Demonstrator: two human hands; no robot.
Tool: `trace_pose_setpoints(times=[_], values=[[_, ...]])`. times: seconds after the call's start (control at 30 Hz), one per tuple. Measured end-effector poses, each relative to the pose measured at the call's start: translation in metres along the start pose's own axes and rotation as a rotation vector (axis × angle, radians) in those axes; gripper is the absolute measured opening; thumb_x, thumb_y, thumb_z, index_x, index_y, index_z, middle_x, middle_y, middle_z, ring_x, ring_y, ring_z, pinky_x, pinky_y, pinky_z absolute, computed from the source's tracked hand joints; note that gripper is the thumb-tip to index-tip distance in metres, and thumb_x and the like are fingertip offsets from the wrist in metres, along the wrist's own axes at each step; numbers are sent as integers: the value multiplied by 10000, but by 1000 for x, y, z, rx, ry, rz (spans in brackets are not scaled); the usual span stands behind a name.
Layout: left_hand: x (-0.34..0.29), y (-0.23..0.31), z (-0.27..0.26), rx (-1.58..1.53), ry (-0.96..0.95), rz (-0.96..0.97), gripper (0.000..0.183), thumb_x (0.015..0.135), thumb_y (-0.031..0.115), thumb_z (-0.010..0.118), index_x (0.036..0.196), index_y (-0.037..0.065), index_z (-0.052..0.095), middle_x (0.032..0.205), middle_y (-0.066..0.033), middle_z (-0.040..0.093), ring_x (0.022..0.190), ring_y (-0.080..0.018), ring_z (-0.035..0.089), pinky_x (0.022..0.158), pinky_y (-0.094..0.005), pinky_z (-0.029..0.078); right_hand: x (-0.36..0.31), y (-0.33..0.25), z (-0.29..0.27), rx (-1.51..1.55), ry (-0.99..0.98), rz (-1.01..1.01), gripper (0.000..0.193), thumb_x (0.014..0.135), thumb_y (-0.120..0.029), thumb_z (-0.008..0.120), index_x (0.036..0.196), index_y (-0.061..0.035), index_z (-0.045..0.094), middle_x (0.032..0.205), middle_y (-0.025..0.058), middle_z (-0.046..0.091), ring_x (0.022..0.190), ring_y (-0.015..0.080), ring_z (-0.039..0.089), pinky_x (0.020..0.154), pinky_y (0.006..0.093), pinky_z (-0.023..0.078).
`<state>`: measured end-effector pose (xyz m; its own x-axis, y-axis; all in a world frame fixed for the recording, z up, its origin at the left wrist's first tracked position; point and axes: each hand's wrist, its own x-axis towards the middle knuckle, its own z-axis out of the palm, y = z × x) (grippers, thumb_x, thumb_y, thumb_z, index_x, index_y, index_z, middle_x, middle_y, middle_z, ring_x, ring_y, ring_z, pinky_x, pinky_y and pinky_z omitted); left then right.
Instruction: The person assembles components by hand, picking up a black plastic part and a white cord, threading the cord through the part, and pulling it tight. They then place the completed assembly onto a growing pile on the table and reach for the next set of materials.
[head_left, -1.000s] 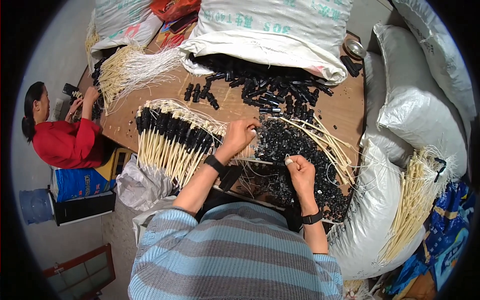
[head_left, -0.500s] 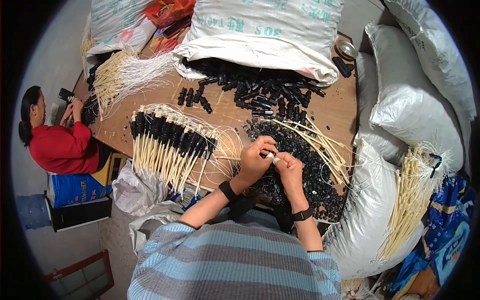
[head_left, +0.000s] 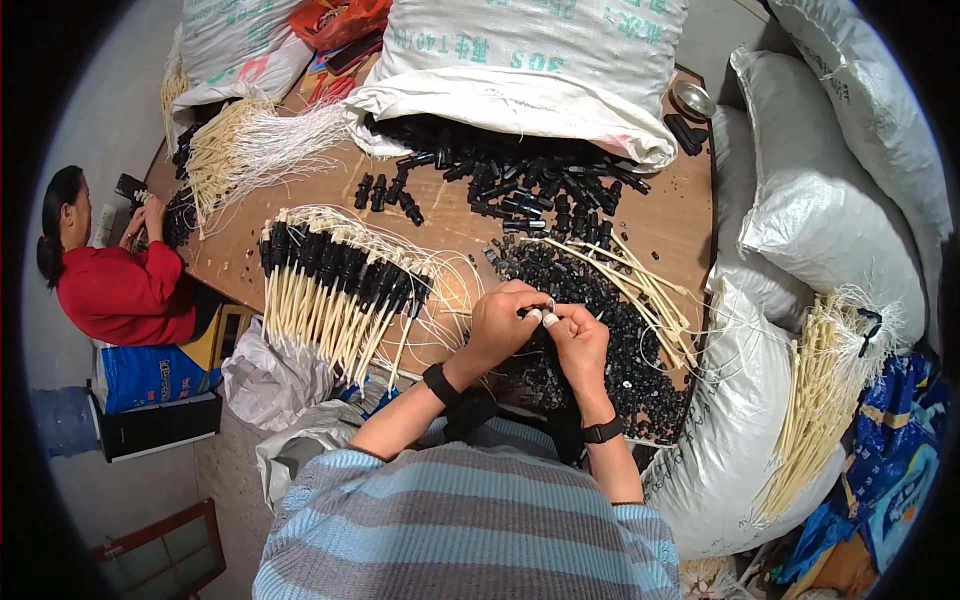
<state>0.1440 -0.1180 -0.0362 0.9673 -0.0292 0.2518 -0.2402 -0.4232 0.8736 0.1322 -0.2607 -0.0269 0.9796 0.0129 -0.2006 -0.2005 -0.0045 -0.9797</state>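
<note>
My left hand (head_left: 503, 325) and my right hand (head_left: 578, 338) meet over a heap of small black plastic pieces (head_left: 625, 375). The fingers of both are pinched together, their tips almost touching. What they grip is small and mostly hidden; I cannot make out its kind. White coverings show on the thumb tips. To the left lies a row of cream tubes with black connectors (head_left: 345, 275), thin white cords trailing from it. Several loose cream tubes (head_left: 640, 290) rest across the right side of the heap.
Behind the heap, black connectors (head_left: 540, 190) spill from a big white woven sack (head_left: 520, 100). A bundle of corded tubes (head_left: 235, 150) lies far left on the brown table (head_left: 320, 185). Full sacks (head_left: 830, 180) stand on the right. A person in red (head_left: 130, 295) works at the left edge.
My left hand has turned slightly, its fingers folding in closer to the right fingertips. The right hand stays nearly in place, still pinched.
</note>
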Motion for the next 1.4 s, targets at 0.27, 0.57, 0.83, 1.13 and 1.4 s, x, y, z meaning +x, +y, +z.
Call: trace_pose_setpoints(times=[0.27, 0.57, 0.83, 1.13, 1.4], values=[[10, 6, -16, 201, 102, 74, 177, 669, 47, 669, 842, 70, 694, 786, -83, 659, 808, -285, 636, 664, -377, 505, -8, -14, -3, -269, -16, -146, 87, 853, -39, 676, 934, -7, 679, 600, -101, 494, 546, -10, 399, 486, 170, 291], [9, 14, -25, 39, -378, 202, 386, 675, 17, 667, 1059, 59, 655, 893, -153, 683, 805, -344, 660, 694, -397, 534, -15, -28, -25, 407, -121, 68, 135, 884, -39, 637, 1005, 19, 651, 643, -86, 484, 533, 2, 392, 470, 176, 281], [2, 9, -27, 174, -384, 98, 243, 698, 92, 654, 939, 73, 678, 806, -151, 665, 731, -355, 638, 638, -412, 514, -18, -27, -22, -647, -99, -608, 244, 785, -65, 691, 1023, -112, 714, 604, 52, 576, 472, 174, 517, 464, 301, 420], [-16, 20, -62, 291, -109, 274, 263, 685, 106, 672, 945, 85, 640, 774, -98, 642, 653, -311, 624, 549, -403, 488, -15, -38, 20, -326, -168, -248, 245, 814, -17, 716, 1045, -25, 633, 658, -70, 490, 568, 23, 390, 486, 201, 297], [-1, -3, -205, 848, 503, 160, 237, 673, 115, 595, 894, 56, 662, 1008, -80, 634, 1033, -295, 540, 997, -478, 317, 2, -58, 31, -592, 8, -696, 288, 816, -5, 680, 1101, -3, 640, 1026, 109, 673, 864, 192, 644, 723, 271, 502]])
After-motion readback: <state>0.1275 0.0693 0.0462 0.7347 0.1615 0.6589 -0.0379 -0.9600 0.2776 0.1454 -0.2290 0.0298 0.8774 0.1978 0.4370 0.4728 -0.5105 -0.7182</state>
